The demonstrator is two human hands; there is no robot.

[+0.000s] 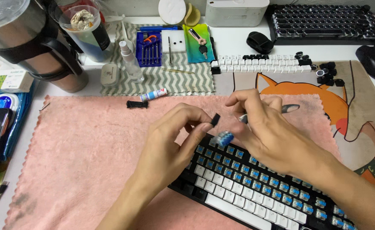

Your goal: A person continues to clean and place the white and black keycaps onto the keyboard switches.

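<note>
Forearms are entering from the bottom edge, working over a keyboard (255, 187) lying diagonally on a pink towel (81, 149); many caps are off, exposing blue switches. Left hand (170, 147) is pinching a small black keycap (215, 119) between thumb and forefinger, lifted clear of the board. Right hand (266, 127) is gripping a thin tool (243, 119), fingers curled close, just above a blurred blue switch (223, 138). Removed keycaps (260, 63) are lying in rows behind, likely kept in order. A white-and-green box (10, 81) is sitting at far left; a blue screwdriver case (148, 49) is resting on the striped mat (183, 79).
</note>
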